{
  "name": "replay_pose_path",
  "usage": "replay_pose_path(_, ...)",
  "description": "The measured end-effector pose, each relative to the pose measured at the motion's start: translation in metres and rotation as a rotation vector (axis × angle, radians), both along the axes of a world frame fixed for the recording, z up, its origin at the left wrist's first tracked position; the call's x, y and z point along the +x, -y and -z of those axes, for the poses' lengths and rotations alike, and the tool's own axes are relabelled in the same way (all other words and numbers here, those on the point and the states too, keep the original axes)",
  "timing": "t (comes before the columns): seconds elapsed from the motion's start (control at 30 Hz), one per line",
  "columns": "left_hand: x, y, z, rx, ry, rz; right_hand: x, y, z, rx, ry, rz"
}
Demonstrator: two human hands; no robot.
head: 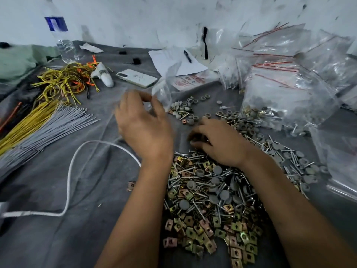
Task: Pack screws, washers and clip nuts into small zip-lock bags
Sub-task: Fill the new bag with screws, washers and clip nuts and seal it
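While left hand (143,120) pinches crinkly clear bag (164,88), right hand (218,141) grip curled on blurred grey washers (195,140).

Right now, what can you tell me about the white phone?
The phone lies flat on the grey cloth, back up, past both hands. It looks white and glossy, with a small camera at its left corner and faint marks on the back. It sits slanted, left of the paper. No hand touches it.

Brass-toned metal clip nuts (195,234) are gleaming at lower centre; matt grey cloth (92,190) is lying beneath; glossy clear plastic bags (289,89) are shining at upper right.
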State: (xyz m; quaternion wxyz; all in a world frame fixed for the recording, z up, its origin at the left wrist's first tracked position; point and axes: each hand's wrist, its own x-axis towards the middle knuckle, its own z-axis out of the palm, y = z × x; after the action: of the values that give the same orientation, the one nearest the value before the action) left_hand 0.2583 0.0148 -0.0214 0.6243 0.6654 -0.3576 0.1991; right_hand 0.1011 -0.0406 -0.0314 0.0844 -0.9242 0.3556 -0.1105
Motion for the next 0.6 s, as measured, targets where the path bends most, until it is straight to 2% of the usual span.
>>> replay_pose_path(0.1, -0.008, 0.002, 0.007, 0.23, 0.111, 0.157, 0.0, -0.002, -0.002, 0.07, 0.038, -0.04)
replay_pose_path(0.2, -0.016, 0.005, 0.015, 0.47, 0.065, 0.321, 0.0, -0.004, 0.001, 0.084, 0.046, -0.055)
replay_pose_path(0.33, -0.017, 0.007, 0.019, 0.539, 0.015, 0.36, -0.006, -0.003, 0.002, 0.114, 0.126, -0.062)
replay_pose_path(0.4, -0.015, 0.009, 0.021, 0.574, -0.011, 0.385, -0.007, -0.004, 0.001, 0.065, 0.234, -0.031)
replay_pose_path(0.53, -0.018, 0.011, 0.023, 0.636, -0.02, 0.421, -0.002, -0.007, -0.005, -0.056, 0.657, 0.046)
replay_pose_path(0.6, -0.019, 0.012, 0.021, 0.618, -0.03, 0.45, 0.001, -0.009, -0.005, -0.067, 0.732, 0.038)
